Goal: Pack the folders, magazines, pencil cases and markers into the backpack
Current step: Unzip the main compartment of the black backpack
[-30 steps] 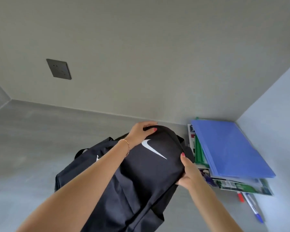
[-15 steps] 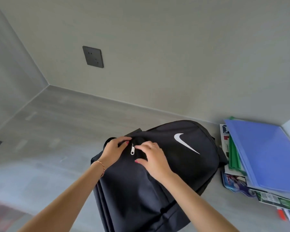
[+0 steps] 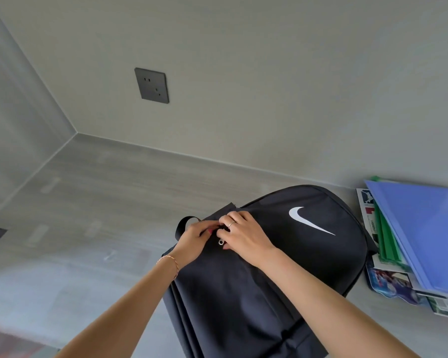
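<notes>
The black backpack lies on the desk, just left of the stacked folders. Left hand should pin the fabric taut while the right hand, fingers curled narrow around the zipper pull, draws it steadily along the seam.

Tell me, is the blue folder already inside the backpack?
No, the blue folder lies on the stack of magazines to the right of the backpack.

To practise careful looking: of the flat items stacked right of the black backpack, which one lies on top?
The translucent blue plastic folder lies on top; the green folders and printed magazines only peek out beneath it.
</notes>
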